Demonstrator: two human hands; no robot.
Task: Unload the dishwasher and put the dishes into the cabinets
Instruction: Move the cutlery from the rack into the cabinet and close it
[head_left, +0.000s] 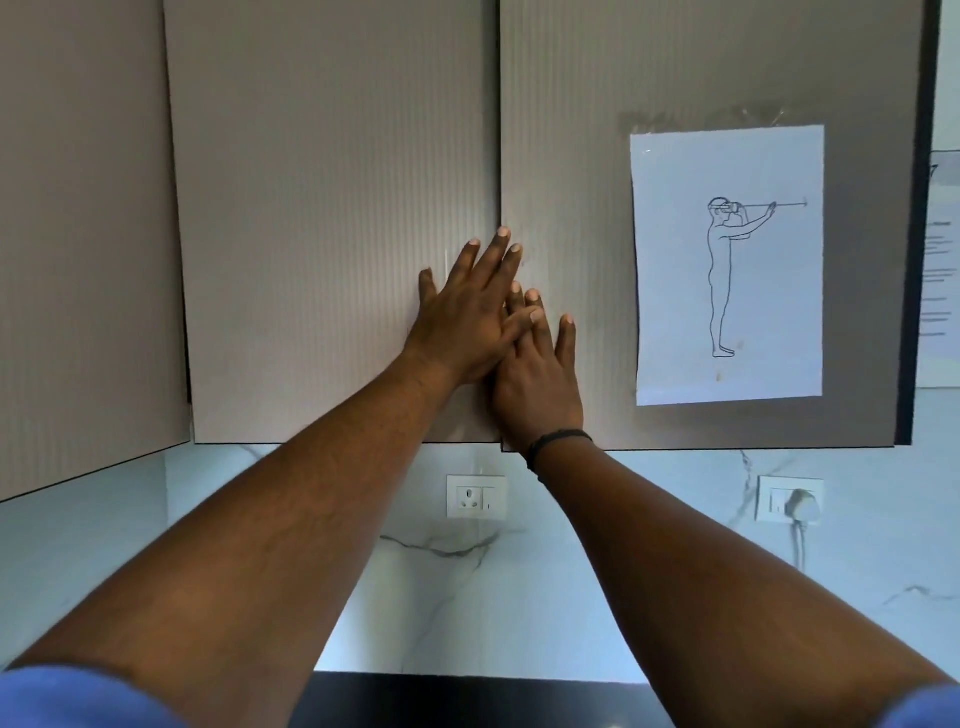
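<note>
Cabinets: two closed wall cabinet doors (332, 208) are filling the upper part of the view, and the seam between them is running just under the fingers. Both doors are lying flush, so nothing inside is showing.
Wall: a marbled backsplash (467, 587) is stretching below the fingers, carrying a socket (476, 496) under the hands and a second socket with a plug (790, 501) further to the right of them.
Worktop: only a dark strip (467, 699) is showing at the bottom edge, well below the fingers.
Paper: a sheet with a drawn standing figure (727, 265) is hanging taped on the right door, to the right of the fingers.
Left hand: the left hand (467, 322) is lying flat on the doors, fingers straight and spread wide, holding nothing; its tips are reaching across the seam.
Right hand: the right hand (537, 384) is lying flat just right of the seam, partly under the left one, fingers straight and holding nothing. A dark band (558, 439) is sitting on its wrist.
Reason: the flat, stretched-out pose is looking like the one in the drawing, so I judge it is a set pose and not a pull on a door.
Dishes: no dish and no dishwasher are showing here; the unloading is probably not begun.
</note>
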